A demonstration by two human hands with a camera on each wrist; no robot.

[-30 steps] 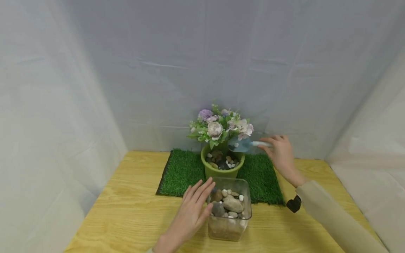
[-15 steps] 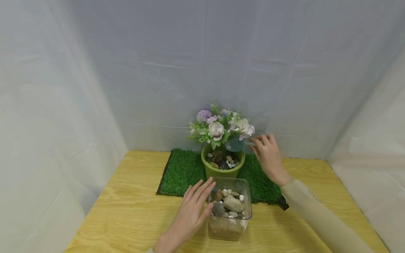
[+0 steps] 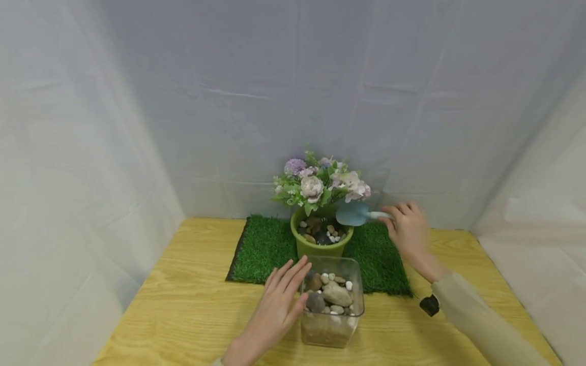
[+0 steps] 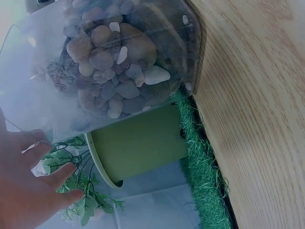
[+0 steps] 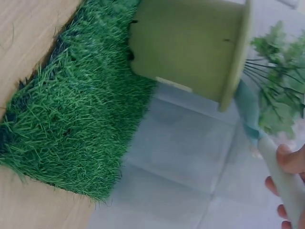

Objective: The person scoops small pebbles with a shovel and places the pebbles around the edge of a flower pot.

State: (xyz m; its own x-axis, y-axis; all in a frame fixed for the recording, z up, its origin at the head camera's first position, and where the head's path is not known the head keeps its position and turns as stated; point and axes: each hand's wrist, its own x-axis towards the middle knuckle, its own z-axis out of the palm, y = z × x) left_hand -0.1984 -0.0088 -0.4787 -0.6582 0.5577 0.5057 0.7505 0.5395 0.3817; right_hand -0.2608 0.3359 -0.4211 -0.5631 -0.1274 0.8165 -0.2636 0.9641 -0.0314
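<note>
In the head view my right hand point(image 3: 410, 236) pinches the pale handle of a small blue garden trowel point(image 3: 351, 214). Its blade tilts over the right rim of a green flowerpot point(image 3: 320, 250); the right wrist view shows the blade point(image 5: 248, 107) right at that rim. Pebbles point(image 3: 322, 238) lie inside the pot, below pink and purple flowers point(image 3: 312, 189). My left hand point(image 3: 274, 305), fingers outstretched, rests against the left rim of a clear plastic container point(image 3: 327, 328). Several stones point(image 3: 338, 294) of mixed sizes fill its lower part.
The pot stands on a green artificial grass mat point(image 3: 270, 244), with the container in front of it on the wooden table point(image 3: 183, 305). White sheeting point(image 3: 229, 127) hangs behind and on both sides. A black object point(image 3: 429, 305) is by my right sleeve.
My right hand moved left with the trowel, then back right, and the blade now tilts lower. The white pebble seen on the blade earlier no longer shows there. My left hand stayed still.
</note>
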